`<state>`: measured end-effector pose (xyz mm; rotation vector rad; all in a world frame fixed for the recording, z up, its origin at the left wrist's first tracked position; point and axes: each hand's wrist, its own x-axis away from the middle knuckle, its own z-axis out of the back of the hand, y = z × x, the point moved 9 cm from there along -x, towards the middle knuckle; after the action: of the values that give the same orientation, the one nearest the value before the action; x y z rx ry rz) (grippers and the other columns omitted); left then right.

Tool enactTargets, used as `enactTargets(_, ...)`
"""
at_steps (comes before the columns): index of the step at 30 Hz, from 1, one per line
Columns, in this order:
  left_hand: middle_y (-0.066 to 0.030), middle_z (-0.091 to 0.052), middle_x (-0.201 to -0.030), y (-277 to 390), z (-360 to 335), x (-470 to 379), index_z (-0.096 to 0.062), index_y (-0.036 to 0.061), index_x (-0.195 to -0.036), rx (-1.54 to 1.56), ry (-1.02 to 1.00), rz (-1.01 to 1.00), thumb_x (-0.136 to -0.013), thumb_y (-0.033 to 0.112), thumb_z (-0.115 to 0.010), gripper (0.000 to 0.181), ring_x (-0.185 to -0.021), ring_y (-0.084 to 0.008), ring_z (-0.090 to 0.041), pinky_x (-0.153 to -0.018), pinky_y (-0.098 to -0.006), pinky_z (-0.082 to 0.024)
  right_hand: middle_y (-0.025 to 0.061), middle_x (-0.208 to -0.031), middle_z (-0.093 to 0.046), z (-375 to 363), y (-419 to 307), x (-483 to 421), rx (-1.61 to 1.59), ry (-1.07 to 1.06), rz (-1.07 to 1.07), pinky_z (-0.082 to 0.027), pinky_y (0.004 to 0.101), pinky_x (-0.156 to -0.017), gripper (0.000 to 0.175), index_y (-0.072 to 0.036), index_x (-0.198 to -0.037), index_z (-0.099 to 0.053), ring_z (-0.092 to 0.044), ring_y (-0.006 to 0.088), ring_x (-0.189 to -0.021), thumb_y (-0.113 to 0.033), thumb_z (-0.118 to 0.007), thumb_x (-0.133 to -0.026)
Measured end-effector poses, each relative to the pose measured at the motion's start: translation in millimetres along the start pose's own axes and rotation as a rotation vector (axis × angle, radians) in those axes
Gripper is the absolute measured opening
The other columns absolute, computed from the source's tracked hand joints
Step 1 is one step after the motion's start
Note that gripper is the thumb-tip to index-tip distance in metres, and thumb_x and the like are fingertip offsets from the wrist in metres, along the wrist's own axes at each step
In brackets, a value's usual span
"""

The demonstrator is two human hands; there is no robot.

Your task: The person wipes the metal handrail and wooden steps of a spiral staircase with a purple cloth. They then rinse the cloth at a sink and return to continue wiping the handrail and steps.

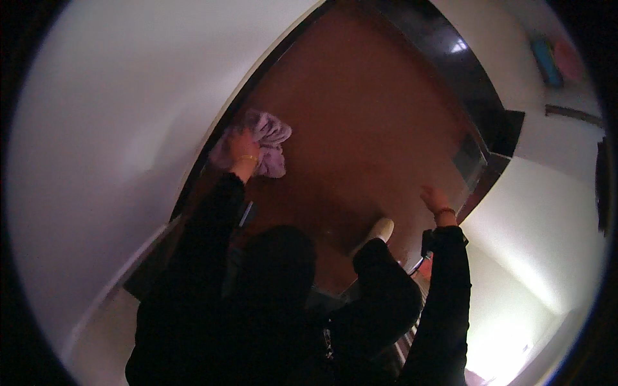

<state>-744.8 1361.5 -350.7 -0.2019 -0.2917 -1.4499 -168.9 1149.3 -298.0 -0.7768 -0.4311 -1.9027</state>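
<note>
My left hand [245, 145] presses down on a bunched purple plush cloth [273, 130] on the reddish-brown floor [352, 106], close to the dark skirting at the left wall. Part of the cloth spreads out beyond the hand on both sides, and the fingers are blurred against it. Over the floor on the right side, my right hand [436, 199] is held out with no object visible in it. Its fingers look partly curled, but blur hides how far. A bracelet shows on each wrist, below black sleeves.
A white wall [120, 96] rises along the left, edged by dark skirting [195, 171]. Glossy black skirting [449, 53] bounds the floor at upper right. My pale-toed shoe [385, 228] rests below my bent knee. A small black device [428, 241] is beside my right forearm.
</note>
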Motion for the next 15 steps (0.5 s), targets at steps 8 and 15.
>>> enactTargets(8,-0.0133,-0.056,-0.118,-74.0,-35.0,26.9,-0.056,0.0204,-0.121,0.132,-0.224,-0.002,-0.082,0.022,-0.059,0.039,-0.107,-0.0383,-0.053,-0.089,-0.0455,-0.047,0.0155,-0.14,-0.039,16.9,-140.1,-163.3,0.36,-0.16,0.405,-0.042,0.0466,-0.098,0.068,-0.018,-0.139,-0.037,-0.042,0.0363,-0.125,-0.043,-0.063,-0.081)
enactTargets(15,-0.0148,-0.057,-0.118,-219.5,84.2,151.5,-0.055,0.0208,-0.123,-0.012,-0.204,0.455,-0.085,0.026,-0.056,0.038,-0.106,-0.0364,-0.056,-0.09,-0.0439,-0.046,0.0178,-0.154,-0.003,20.4,-146.1,-181.9,0.47,-0.11,0.32,-0.028,0.0485,-0.109,0.111,-0.018,-0.15,-0.008,-0.011,0.0397,-0.14,-0.062,-0.07,-0.069)
